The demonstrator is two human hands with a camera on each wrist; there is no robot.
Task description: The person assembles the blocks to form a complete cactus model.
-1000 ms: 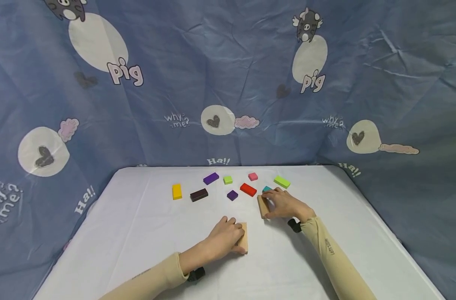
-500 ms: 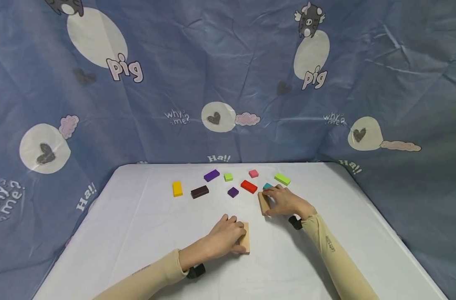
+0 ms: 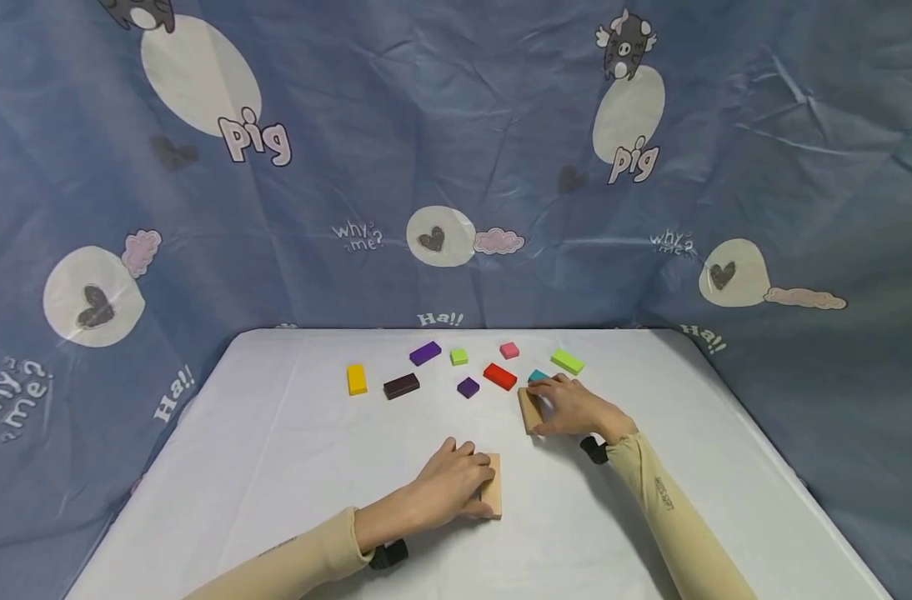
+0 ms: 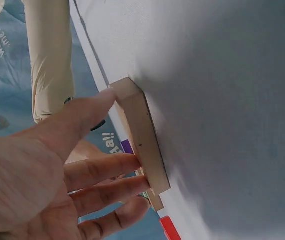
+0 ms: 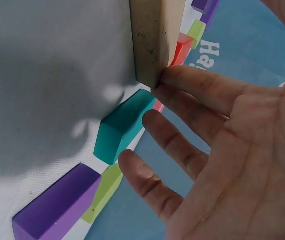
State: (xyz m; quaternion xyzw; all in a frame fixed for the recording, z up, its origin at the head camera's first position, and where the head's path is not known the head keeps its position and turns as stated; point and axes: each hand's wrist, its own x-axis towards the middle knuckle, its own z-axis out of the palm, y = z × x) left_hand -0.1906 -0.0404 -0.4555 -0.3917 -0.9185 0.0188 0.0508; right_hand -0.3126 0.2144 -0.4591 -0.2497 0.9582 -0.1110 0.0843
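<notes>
Here both hands grip wooden blocks — left hand [image 3: 450,482] one [image 3: 491,486], right hand [image 3: 572,407] another [image 3: 528,409].

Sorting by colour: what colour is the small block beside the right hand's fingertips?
Teal block, clearest in the right wrist view.

I see both arms in snug beige long sleeves, small dark lettering printed along each forearm. Left sleeve [image 3: 306,560] comes in from 7 o'clock, right sleeve [image 3: 669,521] from 5 o'clock. Black strap-like wrist mount under each cuff. Left hand [image 3: 452,483] and right hand [image 3: 572,407] bare, no rings.
</notes>
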